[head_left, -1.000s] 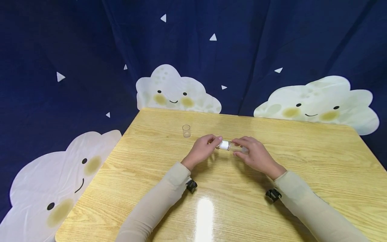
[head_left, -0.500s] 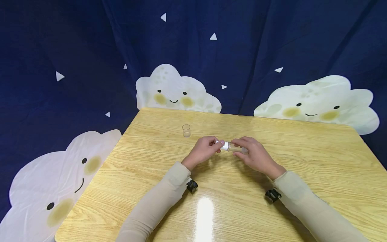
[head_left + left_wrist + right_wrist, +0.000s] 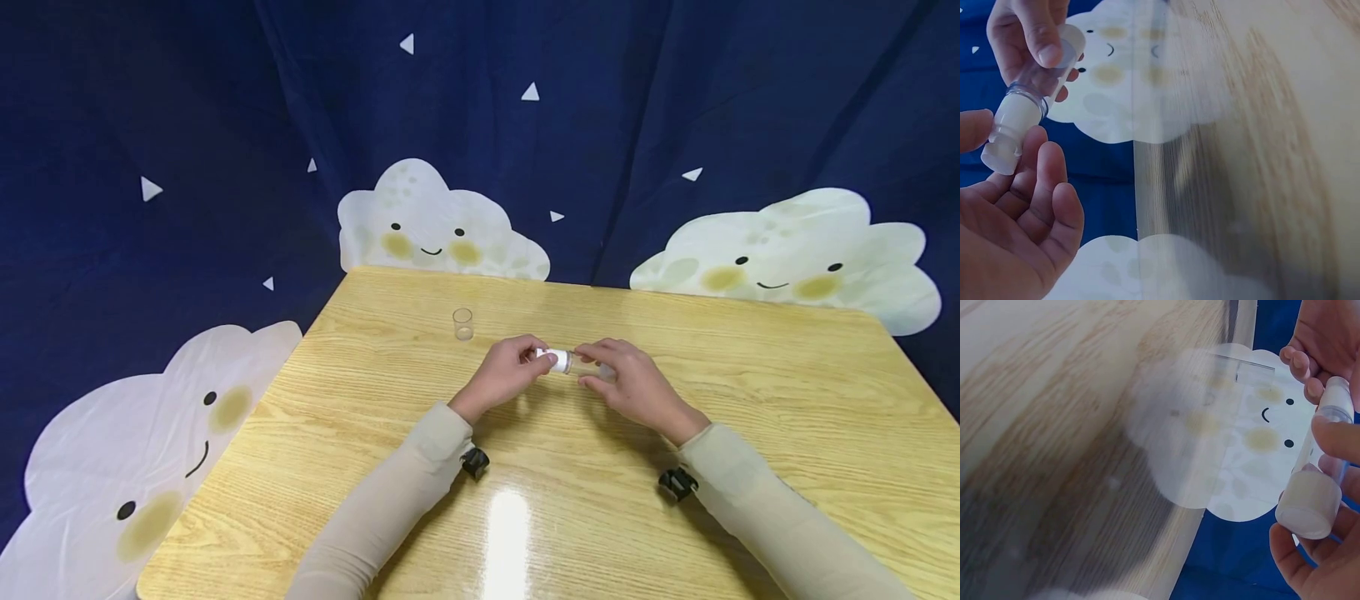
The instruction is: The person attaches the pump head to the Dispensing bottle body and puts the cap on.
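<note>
Both hands hold a small clear bottle [image 3: 1052, 78] with a white pump top [image 3: 1019, 117], lying nearly level above the table. My left hand [image 3: 504, 375] pinches the pump top between thumb and fingers. In the left wrist view its thumb lies on one side of the pump top and the fingers curl on the other. My right hand [image 3: 637, 387] grips the bottle's clear body, fingers and thumb around it. The bottle's whitish base [image 3: 1309, 506] faces the camera in the right wrist view. A clear cylindrical cap [image 3: 463, 325] stands on the table beyond my left hand.
The pale wooden table [image 3: 360, 350] reaches back to a dark blue curtain [image 3: 480, 100] printed with smiling clouds. Each forearm carries a black wrist mount, the left one [image 3: 475, 462] and the right one [image 3: 678, 483]. Light glares off the table near the front.
My left thumb has moved from the upper side of the white pump top down across its front, the fingers shifting around it. The right hand, bottle body and clear cap have stayed in place.
</note>
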### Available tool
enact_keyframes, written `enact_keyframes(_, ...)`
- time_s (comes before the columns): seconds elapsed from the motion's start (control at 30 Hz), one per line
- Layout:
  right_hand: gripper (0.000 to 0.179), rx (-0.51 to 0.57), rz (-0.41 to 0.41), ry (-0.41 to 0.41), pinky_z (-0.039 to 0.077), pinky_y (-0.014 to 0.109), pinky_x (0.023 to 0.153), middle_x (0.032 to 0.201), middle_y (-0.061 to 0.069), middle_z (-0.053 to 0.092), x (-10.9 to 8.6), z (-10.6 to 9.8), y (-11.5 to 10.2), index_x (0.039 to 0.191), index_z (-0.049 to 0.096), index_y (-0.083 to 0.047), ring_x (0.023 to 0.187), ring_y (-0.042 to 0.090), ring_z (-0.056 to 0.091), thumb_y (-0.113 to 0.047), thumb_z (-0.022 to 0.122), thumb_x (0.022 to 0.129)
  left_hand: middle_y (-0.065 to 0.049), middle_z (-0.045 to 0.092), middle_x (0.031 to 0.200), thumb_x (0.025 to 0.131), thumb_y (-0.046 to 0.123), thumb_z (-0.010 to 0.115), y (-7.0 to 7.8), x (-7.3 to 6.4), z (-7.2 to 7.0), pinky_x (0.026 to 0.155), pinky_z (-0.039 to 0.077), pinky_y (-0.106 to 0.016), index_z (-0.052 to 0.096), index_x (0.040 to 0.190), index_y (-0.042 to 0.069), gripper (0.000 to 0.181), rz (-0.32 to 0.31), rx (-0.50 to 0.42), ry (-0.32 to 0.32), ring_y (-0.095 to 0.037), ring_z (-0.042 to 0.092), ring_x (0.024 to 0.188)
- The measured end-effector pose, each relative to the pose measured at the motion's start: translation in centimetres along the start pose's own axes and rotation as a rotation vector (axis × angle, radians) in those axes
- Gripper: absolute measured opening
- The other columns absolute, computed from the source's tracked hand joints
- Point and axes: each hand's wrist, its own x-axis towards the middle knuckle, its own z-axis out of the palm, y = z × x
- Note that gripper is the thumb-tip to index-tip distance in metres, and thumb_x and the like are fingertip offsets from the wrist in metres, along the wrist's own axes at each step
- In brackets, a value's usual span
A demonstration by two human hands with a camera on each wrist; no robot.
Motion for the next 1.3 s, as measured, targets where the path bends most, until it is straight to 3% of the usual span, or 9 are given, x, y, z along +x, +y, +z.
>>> enact_keyframes(0.13,0.040,0.000,-0.008,0.005,0.054,0.043,0.078,0.104,0.011,0.072,0.04,-0.04,0.02,0.124,0.068,-0.007,0.094,0.025,0.067,-0.014,0.078,0.085,-0.005,0.065,0.096,0.098,0.030,0.062,-0.19,-0.07,-0.03,0.060,0.047,-0.023,0.067,0.117,0.014,0.026,0.043,0.032,0.004,-0.013,0.056,0.072)
enact_keyframes(0.43,0.039,-0.005,-0.008,-0.002,0.055,0.044,0.078,0.105,0.012,0.072,0.05,-0.13,0.05,0.123,0.068,-0.006,0.094,0.025,0.066,-0.013,0.077,0.086,-0.008,0.064,0.120,0.095,0.011,0.066,-0.20,-0.26,-0.08,0.059,0.046,-0.020,0.061,0.128,0.010,0.033,0.136,-0.001,-0.017,-0.013,0.054,0.073)
enact_keyframes(0.8,0.040,-0.019,-0.014,0.010,0.054,0.043,0.077,0.103,0.010,0.072,0.00,-0.16,0.02,0.123,0.068,-0.006,0.093,0.024,0.066,-0.014,0.078,0.085,-0.008,0.063,0.124,0.091,0.008,0.070,-0.01,-0.32,0.06,0.060,0.045,-0.020,0.060,0.130,0.014,0.040,0.116,0.020,-0.003,-0.013,0.054,0.080)
enact_keyframes(0.9,0.040,-0.020,-0.017,0.014,0.055,0.045,0.079,0.104,0.010,0.072,0.02,-0.13,0.04,0.123,0.069,-0.006,0.094,0.025,0.066,-0.014,0.078,0.085,-0.006,0.062,0.126,0.093,0.015,0.070,0.00,-0.28,0.09,0.061,0.045,-0.019,0.057,0.133,0.014,0.043,0.102,0.020,0.003,-0.013,0.054,0.080)
enact_keyframes(1.0,0.040,-0.019,-0.014,0.012,0.055,0.046,0.081,0.105,0.010,0.072,0.02,-0.10,0.01,0.123,0.068,-0.007,0.096,0.026,0.067,-0.014,0.078,0.085,-0.005,0.062,0.126,0.096,0.032,0.065,0.19,-0.27,0.05,0.065,0.049,-0.023,0.053,0.137,0.015,0.046,0.049,0.024,0.023,-0.013,0.057,0.081)
enact_keyframes(1.17,0.039,-0.018,-0.021,0.003,0.056,0.045,0.081,0.106,0.012,0.072,0.05,-0.16,-0.27,0.124,0.068,-0.006,0.097,0.027,0.067,-0.015,0.077,0.086,-0.004,0.069,0.108,0.098,0.054,0.052,0.46,-0.16,0.01,0.068,0.050,-0.028,0.065,0.119,0.016,0.045,-0.031,0.059,0.069,-0.014,0.062,0.082)
enact_keyframes(1.3,0.039,-0.019,-0.028,0.002,0.056,0.045,0.081,0.106,0.012,0.072,0.04,-0.22,-0.40,0.124,0.068,-0.006,0.097,0.027,0.067,-0.015,0.077,0.087,-0.003,0.072,0.085,0.098,0.049,0.056,0.42,-0.12,0.13,0.062,0.046,-0.026,0.071,0.097,0.016,0.036,-0.027,0.051,0.055,-0.012,0.060,0.071)
